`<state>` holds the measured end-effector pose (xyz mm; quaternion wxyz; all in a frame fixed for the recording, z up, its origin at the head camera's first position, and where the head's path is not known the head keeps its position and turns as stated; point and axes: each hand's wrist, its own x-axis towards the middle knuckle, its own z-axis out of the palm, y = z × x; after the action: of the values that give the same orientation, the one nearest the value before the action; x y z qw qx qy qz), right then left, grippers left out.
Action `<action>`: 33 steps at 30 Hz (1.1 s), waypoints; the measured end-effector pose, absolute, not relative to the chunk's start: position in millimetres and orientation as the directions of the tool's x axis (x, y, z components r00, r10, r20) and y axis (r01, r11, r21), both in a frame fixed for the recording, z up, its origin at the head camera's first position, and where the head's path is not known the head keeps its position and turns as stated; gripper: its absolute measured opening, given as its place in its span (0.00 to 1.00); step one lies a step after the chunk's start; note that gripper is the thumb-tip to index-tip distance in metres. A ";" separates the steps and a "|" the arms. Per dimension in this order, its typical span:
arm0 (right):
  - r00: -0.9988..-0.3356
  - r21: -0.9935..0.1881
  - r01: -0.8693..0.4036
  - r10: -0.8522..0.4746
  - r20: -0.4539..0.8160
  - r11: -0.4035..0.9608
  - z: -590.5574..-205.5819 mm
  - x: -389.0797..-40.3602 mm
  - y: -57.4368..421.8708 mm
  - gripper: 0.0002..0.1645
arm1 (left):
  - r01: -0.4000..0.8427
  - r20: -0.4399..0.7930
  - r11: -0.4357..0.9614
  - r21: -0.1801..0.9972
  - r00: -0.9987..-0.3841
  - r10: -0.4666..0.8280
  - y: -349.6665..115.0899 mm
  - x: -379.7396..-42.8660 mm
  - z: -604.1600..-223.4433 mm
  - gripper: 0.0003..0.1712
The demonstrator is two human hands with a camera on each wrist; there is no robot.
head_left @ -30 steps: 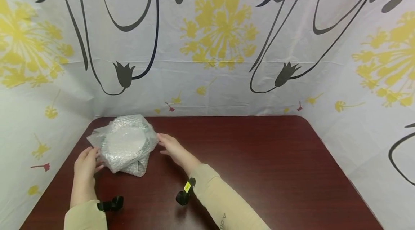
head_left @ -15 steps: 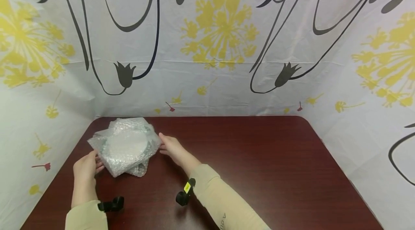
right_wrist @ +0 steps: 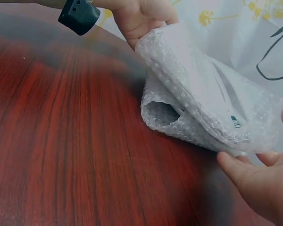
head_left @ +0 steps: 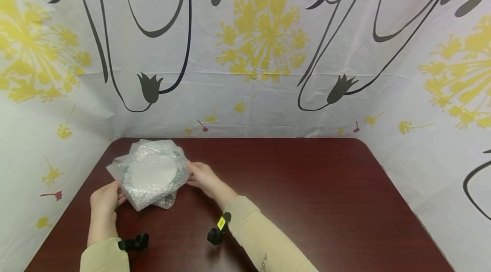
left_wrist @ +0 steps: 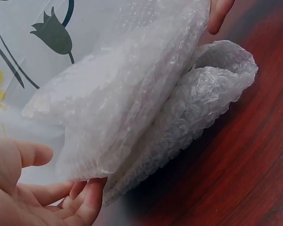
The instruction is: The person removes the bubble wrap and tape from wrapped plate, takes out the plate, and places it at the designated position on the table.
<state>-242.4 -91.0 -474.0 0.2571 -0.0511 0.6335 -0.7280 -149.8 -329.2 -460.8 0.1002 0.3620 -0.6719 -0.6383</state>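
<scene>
A bubble-wrapped package (head_left: 151,174) with a pale round shape inside lies tilted over another bubble-wrapped package (right_wrist: 153,106) at the table's far left. In the left wrist view, my left hand (left_wrist: 42,193) has its fingers curled under the upper package's near edge, the thumb raised apart from it. On the opposite side my right hand (head_left: 203,178) holds the corner; in the right wrist view this hand (right_wrist: 264,179) reaches in from the lower right with fingers at the underside. Some fingertips are hidden by the wrap. A small dark green mark shows through the upper wrap.
The dark red wooden table (head_left: 307,195) extends to the right of the packages. White patterned cloth (head_left: 245,50) encloses its back and sides. Black wrist cameras (head_left: 218,229) sit on both wrists.
The upper package has shifted slightly right and toward me, and the lower package shows more behind it. Both hands have stayed at its edges, the left moving slightly with it.
</scene>
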 end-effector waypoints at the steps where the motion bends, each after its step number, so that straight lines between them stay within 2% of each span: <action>1: -0.860 -0.946 0.316 -0.442 -0.254 -0.070 -475.1 -242.5 -91.4 0.35 | -0.359 -0.326 -0.074 0.930 -0.720 -0.612 -329.2 -149.7 -461.3 0.34; 7: -0.853 -0.931 0.348 -0.450 -0.264 -0.114 -477.1 -241.2 -91.5 0.37 | -0.350 -0.310 -0.062 0.935 -0.720 -0.621 -333.5 -150.1 -470.7 0.33; 16: -0.854 -0.927 0.345 -0.459 -0.245 -0.147 -476.8 -240.6 -86.0 0.31 | -0.370 -0.303 -0.007 0.929 -0.751 -0.586 -338.8 -148.9 -477.5 0.35; 22: -0.860 -0.932 0.329 -0.457 -0.228 -0.153 -473.5 -241.3 -79.8 0.25 | -0.367 -0.323 -0.041 0.929 -0.754 -0.572 -329.4 -144.4 -466.7 0.33; 33: -0.872 -0.944 0.295 -0.445 -0.201 -0.151 -469.8 -243.1 -70.8 0.22 | -0.338 -0.287 -0.014 0.941 -0.777 -0.561 -322.5 -143.8 -463.4 0.30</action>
<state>-243.1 -70.8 -469.8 0.2447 -0.0624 0.6040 -0.7559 -143.8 -322.5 -463.4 0.0879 0.3224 -0.6967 -0.6348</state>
